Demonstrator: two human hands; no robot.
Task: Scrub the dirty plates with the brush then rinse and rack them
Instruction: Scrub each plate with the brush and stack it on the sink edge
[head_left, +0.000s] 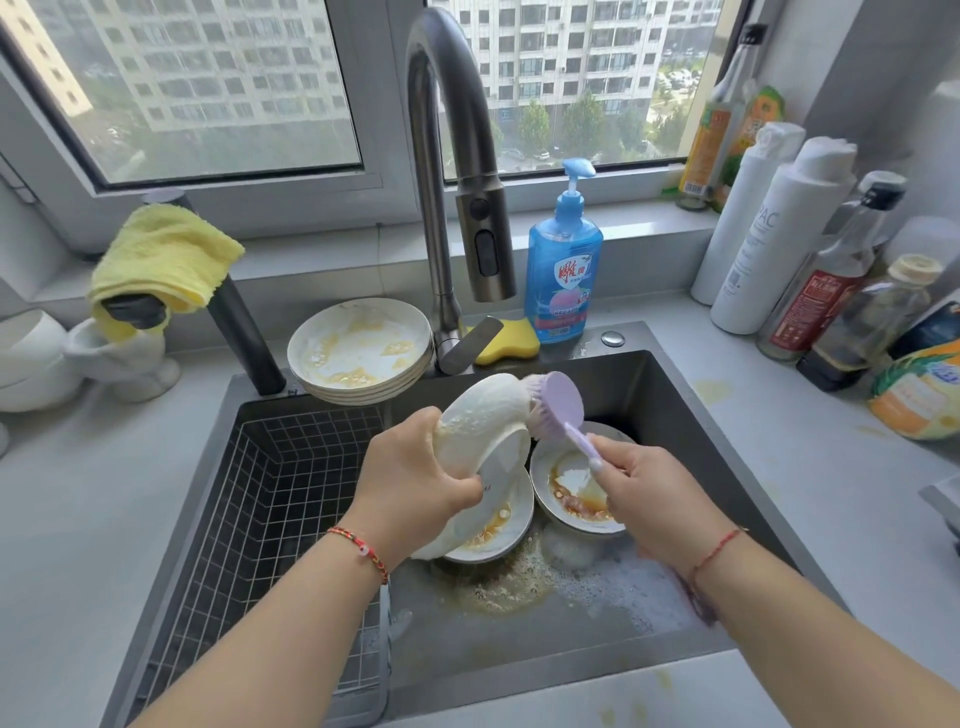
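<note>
Left hand (415, 467) fingers grip soapy plate (480, 415); right hand (660, 499) fingers pinch brush (558, 405); bottle (769, 234) reads "PAC".

A sink (675, 395) holds a wire rack (270, 493) on its left and dirty plates (571, 499) on its right. Behind it stand stacked plates (358, 348), a faucet (441, 156) and a soap bottle (563, 270).
</note>
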